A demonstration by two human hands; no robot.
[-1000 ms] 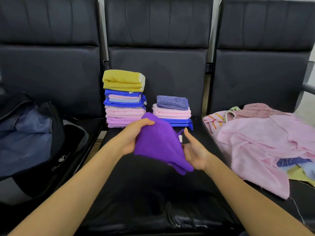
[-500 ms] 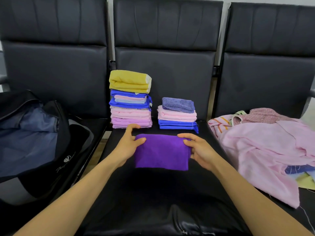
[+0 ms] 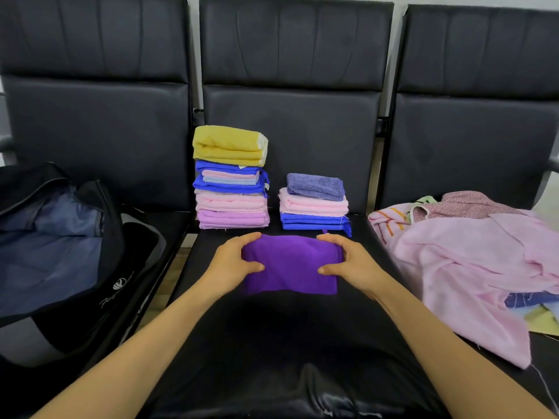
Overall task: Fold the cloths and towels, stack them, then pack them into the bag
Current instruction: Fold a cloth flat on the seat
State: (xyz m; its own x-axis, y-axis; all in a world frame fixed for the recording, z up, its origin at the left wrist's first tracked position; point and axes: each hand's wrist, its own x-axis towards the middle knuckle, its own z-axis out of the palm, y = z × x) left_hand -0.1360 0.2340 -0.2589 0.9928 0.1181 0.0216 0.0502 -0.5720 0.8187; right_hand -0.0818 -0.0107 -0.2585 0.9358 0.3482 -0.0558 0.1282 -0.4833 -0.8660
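Two units of the person's body are in view: the left hand (image 3: 233, 264) with its bare left forearm (image 3: 157, 343), and the right hand (image 3: 354, 264) with its bare right forearm (image 3: 423, 343). Each forearm is uncovered along its whole visible length, smooth-surfaced, broad at the bottom of the view and tapering evenly to a narrower wrist; whether a sleeve begins higher up cannot be told. Each hand is likewise uncovered, with a rounded back, slim fingers and a thumb of ordinary proportion. Nail detail is too small to resolve.
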